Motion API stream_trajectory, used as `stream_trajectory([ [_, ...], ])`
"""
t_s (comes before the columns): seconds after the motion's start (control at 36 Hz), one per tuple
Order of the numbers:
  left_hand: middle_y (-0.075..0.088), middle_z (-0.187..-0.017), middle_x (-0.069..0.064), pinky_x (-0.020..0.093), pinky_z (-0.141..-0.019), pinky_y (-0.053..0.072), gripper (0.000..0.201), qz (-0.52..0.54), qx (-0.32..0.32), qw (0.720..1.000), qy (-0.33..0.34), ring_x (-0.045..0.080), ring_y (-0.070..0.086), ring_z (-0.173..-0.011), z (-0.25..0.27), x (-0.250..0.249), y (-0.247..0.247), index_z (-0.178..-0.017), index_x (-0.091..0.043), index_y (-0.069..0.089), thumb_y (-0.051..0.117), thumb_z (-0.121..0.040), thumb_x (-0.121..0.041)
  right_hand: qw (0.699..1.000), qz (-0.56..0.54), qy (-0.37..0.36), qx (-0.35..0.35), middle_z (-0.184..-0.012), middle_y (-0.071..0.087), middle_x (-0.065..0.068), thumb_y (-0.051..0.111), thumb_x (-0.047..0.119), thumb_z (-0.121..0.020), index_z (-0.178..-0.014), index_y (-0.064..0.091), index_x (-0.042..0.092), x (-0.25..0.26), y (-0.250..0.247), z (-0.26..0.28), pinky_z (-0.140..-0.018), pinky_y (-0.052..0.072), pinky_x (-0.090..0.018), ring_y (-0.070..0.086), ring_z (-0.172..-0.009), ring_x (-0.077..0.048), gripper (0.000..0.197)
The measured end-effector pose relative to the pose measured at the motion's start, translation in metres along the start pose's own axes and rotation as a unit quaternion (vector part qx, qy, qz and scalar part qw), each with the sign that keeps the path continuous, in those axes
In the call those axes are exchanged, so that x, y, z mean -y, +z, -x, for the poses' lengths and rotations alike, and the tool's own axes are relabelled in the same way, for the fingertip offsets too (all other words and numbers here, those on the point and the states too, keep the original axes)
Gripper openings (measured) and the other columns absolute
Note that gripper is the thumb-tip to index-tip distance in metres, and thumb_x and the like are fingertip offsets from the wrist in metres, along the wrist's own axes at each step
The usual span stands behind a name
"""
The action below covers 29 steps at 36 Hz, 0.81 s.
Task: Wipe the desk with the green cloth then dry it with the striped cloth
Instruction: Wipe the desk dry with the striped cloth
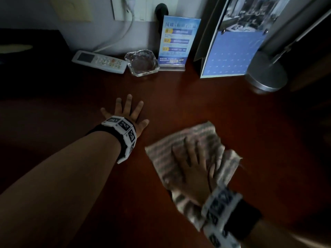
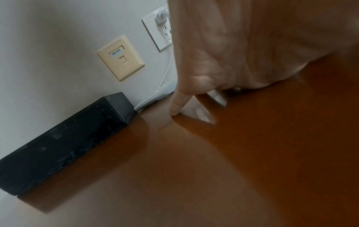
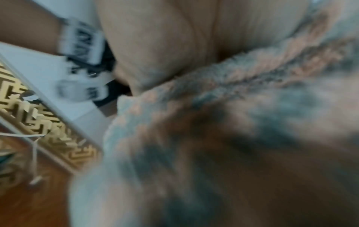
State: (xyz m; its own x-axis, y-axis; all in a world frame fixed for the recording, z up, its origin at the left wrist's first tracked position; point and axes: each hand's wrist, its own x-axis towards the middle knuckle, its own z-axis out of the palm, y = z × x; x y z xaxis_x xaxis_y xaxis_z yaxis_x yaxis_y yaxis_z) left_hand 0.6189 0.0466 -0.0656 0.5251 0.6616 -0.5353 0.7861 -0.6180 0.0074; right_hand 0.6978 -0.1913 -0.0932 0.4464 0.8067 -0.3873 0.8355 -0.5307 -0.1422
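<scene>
Pressing flat, your right hand (image 1: 194, 169) pins the crumpled grey-and-pink striped cloth (image 1: 180, 145) to the glossy reddish-brown wooden desk (image 1: 197, 104) (fingers straight); your left hand (image 1: 128, 113) rests splayed on bare wood just beside it, holding nothing.

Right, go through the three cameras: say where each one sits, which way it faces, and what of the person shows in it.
Head: worn on the head, looking forward and down at the desk; both forearms, the left hand flat on the wood, the right hand pressing the striped cloth.
Left wrist: looks along the left hand toward the wall; a fingertip touches the desk.
Right wrist: looks along the right hand onto the striped cloth, blurred.
Shared: head and left wrist both show the wall socket.
</scene>
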Motion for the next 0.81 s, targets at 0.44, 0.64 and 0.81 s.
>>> stream_trajectory([
  [0.44,-0.026,-0.155,-0.002,0.069,-0.106,0.005,0.066,-0.005,-0.031,0.999,0.009,0.028,-0.014,-0.144,-0.002,0.001,0.004,-0.146,-0.041,-0.016,0.015,-0.093,-0.064,0.995,-0.017,0.068,0.066,-0.148,-0.038,0.014,0.041,0.075,-0.078,-0.139,-0.016,0.055,0.021,-0.03,-0.021,-0.105,-0.01,-0.068,-0.033,-0.137,-0.025,0.086],
  [0.64,-0.022,-0.156,0.002,0.07,-0.105,0.001,0.064,-0.05,-0.042,0.998,-0.009,0.029,-0.011,-0.145,0.003,-0.003,0.003,-0.147,-0.035,-0.016,0.008,-0.094,-0.061,0.997,-0.007,0.066,0.048,-0.151,-0.032,0.012,0.037,0.077,-0.079,-0.141,-0.015,0.051,0.023,-0.052,-0.078,-0.105,-0.007,-0.068,-0.028,-0.14,-0.027,0.085],
  [0.81,-0.026,-0.155,0.002,0.066,-0.108,-0.007,0.058,-0.074,-0.065,0.993,0.059,0.027,-0.018,-0.144,0.043,-0.03,-0.003,-0.147,-0.033,-0.018,0.011,-0.098,-0.048,0.999,-0.01,0.033,0.039,-0.15,-0.035,0.013,0.035,0.075,-0.081,-0.14,-0.016,0.052,0.026,-0.037,-0.036,-0.106,-0.011,-0.066,-0.033,-0.138,-0.024,0.082],
])
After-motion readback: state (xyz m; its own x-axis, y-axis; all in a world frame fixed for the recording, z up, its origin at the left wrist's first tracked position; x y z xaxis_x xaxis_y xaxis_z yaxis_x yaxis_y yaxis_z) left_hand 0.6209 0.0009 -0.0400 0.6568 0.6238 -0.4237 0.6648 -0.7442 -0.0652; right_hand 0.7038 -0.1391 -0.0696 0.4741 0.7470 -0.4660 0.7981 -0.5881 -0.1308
